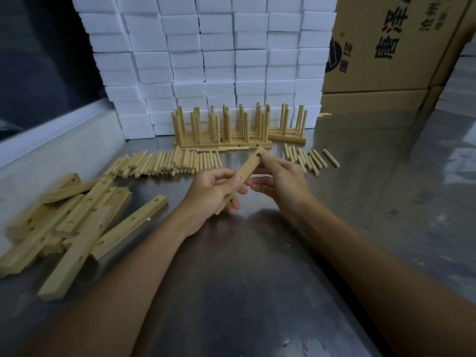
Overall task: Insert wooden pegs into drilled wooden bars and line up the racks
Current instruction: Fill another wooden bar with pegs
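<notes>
A drilled wooden bar point(248, 166) is held slanted above the metal table point(257, 266), its far end up and to the right. My left hand point(210, 193) grips its near end, thumb on top. My right hand point(279, 177) pinches the far end beside a hole. No peg stands in this bar. Loose pegs point(164, 163) lie in a row behind my hands, with a smaller group of pegs point(309, 158) to the right. Finished racks point(239, 130) with upright pegs stand in a line at the back.
A pile of drilled bars point(74, 222) lies at the left. Stacked white foam blocks point(219, 60) form a wall behind the racks. Cardboard boxes point(391, 47) stand at the back right. A raised white ledge point(59, 140) borders the table's left side.
</notes>
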{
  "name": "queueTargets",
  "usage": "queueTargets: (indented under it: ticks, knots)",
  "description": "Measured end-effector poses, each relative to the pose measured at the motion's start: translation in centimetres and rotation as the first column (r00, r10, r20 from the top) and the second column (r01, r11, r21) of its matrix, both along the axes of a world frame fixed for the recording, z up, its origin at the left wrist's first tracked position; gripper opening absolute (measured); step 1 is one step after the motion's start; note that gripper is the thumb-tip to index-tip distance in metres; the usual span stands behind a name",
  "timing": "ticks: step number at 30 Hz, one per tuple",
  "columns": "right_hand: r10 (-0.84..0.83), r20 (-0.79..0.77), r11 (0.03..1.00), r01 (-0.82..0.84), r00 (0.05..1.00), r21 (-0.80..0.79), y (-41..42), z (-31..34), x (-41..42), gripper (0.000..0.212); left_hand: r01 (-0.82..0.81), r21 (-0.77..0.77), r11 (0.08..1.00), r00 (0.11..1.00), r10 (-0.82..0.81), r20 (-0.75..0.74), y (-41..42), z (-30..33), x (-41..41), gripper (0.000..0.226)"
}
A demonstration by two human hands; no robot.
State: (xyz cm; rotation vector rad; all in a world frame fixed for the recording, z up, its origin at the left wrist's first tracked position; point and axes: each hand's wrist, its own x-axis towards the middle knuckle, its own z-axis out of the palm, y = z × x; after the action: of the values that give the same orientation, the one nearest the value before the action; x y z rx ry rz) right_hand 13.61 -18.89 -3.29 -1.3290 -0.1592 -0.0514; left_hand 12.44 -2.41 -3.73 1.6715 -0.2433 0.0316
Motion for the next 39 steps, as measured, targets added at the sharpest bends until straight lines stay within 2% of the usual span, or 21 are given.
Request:
queueTargets:
  ticks: [3,6,8,10,13,16,19,22,24,28,33,39]
  knots:
    - [0.015,-0.007,1.000,-0.015,1.000,0.008,0.0,0.2,0.0,0.029,0.120,-0.193,0.974,0.975,-0.152,-0.164,0.6,0.4,0.1,0.019]
    - [0.031,-0.001,1.000,-0.031,1.000,0.005,0.0,0.3,0.0,0.023,0.103,-0.339,0.935,0.957,-0.187,-0.224,0.8,0.4,0.3,0.022]
    - [0.000,0.017,0.995,0.001,1.000,-0.095,0.0,0.1,0.1,0.019,0.031,-0.428,0.903,0.960,-0.147,-0.240,1.0,0.4,0.6,0.022]
    - [-0.047,0.080,0.950,0.069,0.996,-0.303,-0.1,-0.5,0.3,0.014,-0.035,-0.508,0.861,0.963,-0.106,-0.247,1.2,0.3,1.1,0.023]
    - [-0.069,0.157,0.824,0.145,0.985,-0.548,-0.1,-1.5,0.6,0.009,-0.139,-0.603,0.786,0.969,-0.017,-0.246,1.8,0.4,2.0,0.024]
    - [-0.071,0.153,0.748,0.154,0.986,-0.646,-0.1,-2.0,1.2,0.011,-0.245,-0.671,0.700,0.959,0.072,-0.274,2.7,0.4,3.1,0.026]
    - [-0.047,0.125,0.650,0.126,0.991,-0.749,0.6,-1.8,2.0,0.031,-0.319,-0.663,0.677,0.938,0.128,-0.321,3.1,0.1,4.1,0.026]
    - [-0.065,0.146,0.379,0.160,0.987,-0.912,2.6,-1.3,3.9,0.057,-0.342,-0.613,0.712,0.931,0.168,-0.325,2.9,0.2,4.8,0.020]
    - [-0.089,0.175,0.269,0.193,0.981,-0.944,4.1,-1.2,5.6,0.060,-0.348,-0.626,0.698,0.930,0.170,-0.327,2.9,0.3,5.1,0.018]
    - [-0.172,0.225,0.269,0.265,0.959,-0.926,6.4,-1.8,8.4,0.059,-0.339,-0.688,0.642,0.934,0.145,-0.326,3.2,0.0,5.6,0.016]
    - [-0.244,0.224,0.208,0.277,0.944,-0.938,8.4,-1.5,11.1,0.052,-0.337,-0.719,0.608,0.932,0.107,-0.347,3.4,-0.3,6.1,0.013]
    - [-0.286,0.186,0.250,0.261,0.940,-0.932,9.3,-0.7,12.5,0.022,-0.340,-0.729,0.595,0.931,0.100,-0.352,3.5,-0.5,6.3,0.013]
